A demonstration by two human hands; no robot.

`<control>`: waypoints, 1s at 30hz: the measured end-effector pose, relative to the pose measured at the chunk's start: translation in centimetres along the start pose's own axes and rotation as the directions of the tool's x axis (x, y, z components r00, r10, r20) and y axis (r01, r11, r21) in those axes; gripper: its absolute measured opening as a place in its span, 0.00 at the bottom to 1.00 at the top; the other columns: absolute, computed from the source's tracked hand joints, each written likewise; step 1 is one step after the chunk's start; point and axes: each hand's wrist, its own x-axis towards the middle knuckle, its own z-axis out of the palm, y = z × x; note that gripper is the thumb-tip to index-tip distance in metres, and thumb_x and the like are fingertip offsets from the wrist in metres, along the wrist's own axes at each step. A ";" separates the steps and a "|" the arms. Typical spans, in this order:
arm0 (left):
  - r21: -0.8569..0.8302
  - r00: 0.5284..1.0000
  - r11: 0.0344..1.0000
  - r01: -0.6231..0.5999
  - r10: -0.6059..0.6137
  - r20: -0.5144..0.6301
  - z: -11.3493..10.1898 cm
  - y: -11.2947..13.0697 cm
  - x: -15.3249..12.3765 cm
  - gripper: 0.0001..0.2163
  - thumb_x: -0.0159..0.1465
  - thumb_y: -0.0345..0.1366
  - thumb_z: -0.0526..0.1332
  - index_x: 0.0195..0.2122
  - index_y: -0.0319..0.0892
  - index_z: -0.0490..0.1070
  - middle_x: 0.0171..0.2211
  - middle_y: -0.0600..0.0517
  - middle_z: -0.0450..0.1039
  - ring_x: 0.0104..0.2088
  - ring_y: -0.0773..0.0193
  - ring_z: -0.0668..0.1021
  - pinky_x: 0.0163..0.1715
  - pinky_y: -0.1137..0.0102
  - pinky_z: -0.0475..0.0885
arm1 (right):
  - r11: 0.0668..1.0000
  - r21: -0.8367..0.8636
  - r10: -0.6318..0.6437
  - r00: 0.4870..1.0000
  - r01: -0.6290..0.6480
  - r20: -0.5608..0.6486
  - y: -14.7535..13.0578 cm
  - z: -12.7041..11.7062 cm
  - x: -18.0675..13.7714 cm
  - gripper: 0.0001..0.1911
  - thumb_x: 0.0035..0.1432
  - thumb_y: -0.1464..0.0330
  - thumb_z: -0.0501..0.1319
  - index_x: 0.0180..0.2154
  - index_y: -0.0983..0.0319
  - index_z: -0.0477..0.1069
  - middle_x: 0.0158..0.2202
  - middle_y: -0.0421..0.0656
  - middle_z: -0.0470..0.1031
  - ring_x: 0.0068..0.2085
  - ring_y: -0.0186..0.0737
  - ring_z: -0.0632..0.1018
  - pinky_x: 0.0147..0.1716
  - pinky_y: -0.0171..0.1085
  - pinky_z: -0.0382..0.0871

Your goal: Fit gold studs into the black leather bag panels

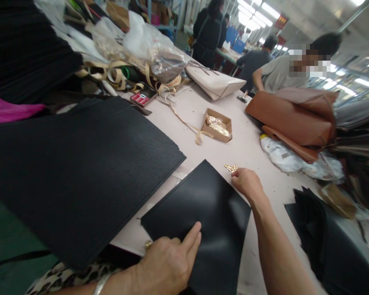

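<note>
A smooth black leather panel lies flat on the table in front of me. My left hand rests on its near edge, the forefinger stretched out on the leather and the other fingers curled under. My right hand is closed at the panel's far right corner, fingertips touching small gold metal fittings on the table.
A big stack of grained black sheets fills the left. A small cardboard box of gold fittings sits further back. Tan bags, a cream bag and black pieces lie to the right. Other people work beyond the table.
</note>
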 end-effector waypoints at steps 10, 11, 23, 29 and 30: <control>0.096 0.976 0.995 0.013 0.008 -0.218 -0.3 0.3 -1.7 0.33 0.64 0.43 0.63 0.66 0.32 0.59 0.67 0.38 0.58 0.28 0.62 0.77 0.20 0.65 0.68 | 0.984 0.148 0.088 0.994 -0.096 0.057 1.0 0.0 -0.4 0.13 0.46 0.71 0.60 0.33 0.62 0.82 0.23 0.42 0.79 0.29 0.42 0.78 0.29 0.35 0.63; 0.121 0.973 0.993 0.007 0.021 -0.230 0.0 0.1 -1.9 0.32 0.64 0.41 0.63 0.66 0.33 0.59 0.67 0.39 0.57 0.28 0.64 0.76 0.20 0.65 0.67 | 0.982 0.167 0.088 0.995 -0.094 0.041 1.1 0.1 -0.5 0.13 0.46 0.71 0.61 0.33 0.62 0.82 0.24 0.42 0.79 0.29 0.41 0.78 0.30 0.35 0.64; 0.145 0.927 0.989 0.025 0.032 -0.374 0.9 -0.1 -2.3 0.21 0.68 0.31 0.52 0.62 0.38 0.65 0.64 0.48 0.65 0.25 0.66 0.74 0.20 0.66 0.67 | 0.797 0.604 -0.020 0.999 -0.013 0.048 -1.7 0.0 -9.4 0.21 0.54 0.55 0.61 0.39 0.66 0.78 0.30 0.46 0.80 0.30 0.40 0.80 0.32 0.37 0.75; 0.144 0.916 0.989 0.014 0.045 -0.398 0.5 -0.2 -2.5 0.21 0.68 0.30 0.50 0.62 0.36 0.65 0.61 0.46 0.68 0.23 0.66 0.73 0.18 0.66 0.67 | 0.678 0.728 -0.109 0.966 -0.101 0.235 -4.2 2.3 -17.2 0.17 0.55 0.56 0.65 0.36 0.63 0.78 0.28 0.42 0.78 0.28 0.36 0.76 0.28 0.34 0.69; 0.141 0.915 0.990 0.008 0.050 -0.400 0.5 -0.3 -2.5 0.21 0.68 0.30 0.50 0.62 0.36 0.64 0.60 0.46 0.68 0.23 0.66 0.72 0.18 0.66 0.67 | 0.706 0.704 -0.121 0.967 -0.077 0.226 -4.4 2.5 -17.5 0.15 0.56 0.56 0.64 0.36 0.62 0.79 0.29 0.42 0.79 0.29 0.37 0.76 0.29 0.34 0.69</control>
